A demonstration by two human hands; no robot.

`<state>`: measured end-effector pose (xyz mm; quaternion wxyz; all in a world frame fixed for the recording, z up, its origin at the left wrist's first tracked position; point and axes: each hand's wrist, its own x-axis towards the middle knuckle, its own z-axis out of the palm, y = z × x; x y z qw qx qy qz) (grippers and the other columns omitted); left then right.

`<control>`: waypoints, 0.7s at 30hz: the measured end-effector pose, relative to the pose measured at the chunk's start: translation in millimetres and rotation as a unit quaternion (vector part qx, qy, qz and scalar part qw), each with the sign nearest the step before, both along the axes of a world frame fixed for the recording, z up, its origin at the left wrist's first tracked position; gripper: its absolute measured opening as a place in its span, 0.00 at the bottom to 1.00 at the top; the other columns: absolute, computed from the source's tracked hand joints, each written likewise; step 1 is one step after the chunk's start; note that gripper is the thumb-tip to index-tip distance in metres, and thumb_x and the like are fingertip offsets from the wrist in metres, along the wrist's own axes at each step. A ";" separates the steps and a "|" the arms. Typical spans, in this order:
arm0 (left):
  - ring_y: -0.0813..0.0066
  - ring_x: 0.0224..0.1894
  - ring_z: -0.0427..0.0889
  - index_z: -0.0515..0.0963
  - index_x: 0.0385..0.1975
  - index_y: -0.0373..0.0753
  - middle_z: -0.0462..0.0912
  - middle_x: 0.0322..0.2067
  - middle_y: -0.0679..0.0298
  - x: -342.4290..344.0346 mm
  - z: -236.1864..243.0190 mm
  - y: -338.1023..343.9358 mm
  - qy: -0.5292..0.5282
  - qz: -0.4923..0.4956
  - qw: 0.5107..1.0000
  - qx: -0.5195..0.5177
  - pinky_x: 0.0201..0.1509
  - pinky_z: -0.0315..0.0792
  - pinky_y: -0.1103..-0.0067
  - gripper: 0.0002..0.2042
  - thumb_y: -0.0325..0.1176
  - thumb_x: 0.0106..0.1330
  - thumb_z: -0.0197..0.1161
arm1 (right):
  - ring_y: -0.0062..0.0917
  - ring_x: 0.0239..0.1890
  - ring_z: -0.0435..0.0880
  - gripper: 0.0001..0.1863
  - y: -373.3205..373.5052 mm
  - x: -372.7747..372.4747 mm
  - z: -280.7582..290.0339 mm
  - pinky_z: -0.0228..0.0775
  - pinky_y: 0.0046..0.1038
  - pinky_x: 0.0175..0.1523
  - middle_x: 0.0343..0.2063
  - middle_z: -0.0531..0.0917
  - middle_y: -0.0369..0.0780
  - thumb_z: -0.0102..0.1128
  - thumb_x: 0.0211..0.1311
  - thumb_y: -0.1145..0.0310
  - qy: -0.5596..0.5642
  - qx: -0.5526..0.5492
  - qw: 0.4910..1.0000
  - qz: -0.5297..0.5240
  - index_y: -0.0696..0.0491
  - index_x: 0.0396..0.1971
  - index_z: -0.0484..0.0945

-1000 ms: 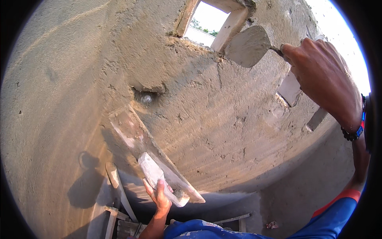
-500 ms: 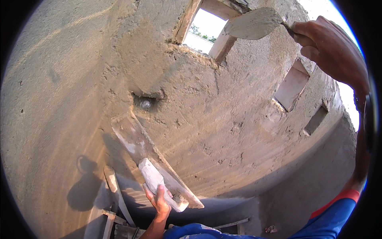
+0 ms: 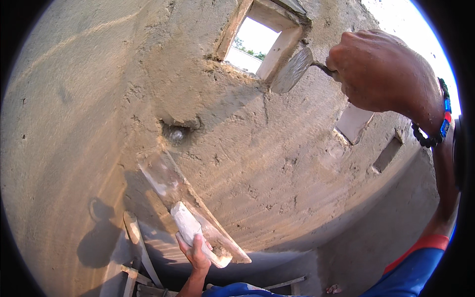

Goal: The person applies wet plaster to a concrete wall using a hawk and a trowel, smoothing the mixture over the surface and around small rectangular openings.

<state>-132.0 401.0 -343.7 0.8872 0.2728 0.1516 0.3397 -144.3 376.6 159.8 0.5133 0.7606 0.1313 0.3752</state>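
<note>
At upper right my right hand (image 3: 376,72) is closed on a pointing trowel (image 3: 292,69), its grey, mortar-smeared blade tilted against or very near the lower right corner of a small square window opening (image 3: 291,49) in the rough plastered wall. Lower down, my left hand (image 3: 197,251) grips the pale block-shaped handle of a long plastering float (image 3: 161,175), which slants along the wall below a small recess (image 3: 177,132) with something shiny in it. The float's edge carries crusted mortar.
Two further rectangular recesses (image 3: 352,123) (image 3: 387,153) sit in the curved wall (image 3: 74,123) at right. A long board (image 3: 139,242) leans at lower left beside wooden framework (image 3: 129,282). A small crumpled item (image 3: 332,288) lies low at right.
My right hand and trowel rose, then came back down and leftward, the blade now turned more edge-on beside the window. My left hand and float sit slightly lower in the picture.
</note>
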 end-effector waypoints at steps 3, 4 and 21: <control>0.74 0.19 0.71 0.61 0.45 0.39 0.70 0.32 0.59 -5.3 10.2 5.9 0.001 0.014 1.000 0.016 0.21 0.70 0.77 0.17 0.38 0.63 0.58 | 0.27 0.28 0.82 0.09 4.7 9.9 11.9 0.75 0.29 0.37 0.24 0.83 0.45 0.62 0.44 0.84 0.008 0.001 1.000 0.008 0.61 0.28 0.84; 0.74 0.20 0.71 0.61 0.45 0.38 0.70 0.32 0.59 1.0 6.1 1.2 -0.012 0.004 1.000 0.024 0.22 0.70 0.77 0.18 0.38 0.63 0.59 | 0.27 0.28 0.82 0.09 0.1 10.3 16.1 0.75 0.30 0.37 0.24 0.83 0.45 0.62 0.44 0.84 -0.002 -0.002 1.000 0.001 0.61 0.28 0.84; 0.77 0.29 0.70 0.62 0.47 0.37 0.69 0.36 0.61 11.1 -9.7 4.1 -0.001 0.020 1.000 -0.002 0.29 0.68 0.80 0.20 0.38 0.61 0.61 | 0.29 0.31 0.82 0.10 -15.6 20.7 41.1 0.75 0.31 0.40 0.27 0.82 0.44 0.66 0.44 0.81 -0.030 -0.030 0.997 0.069 0.60 0.30 0.84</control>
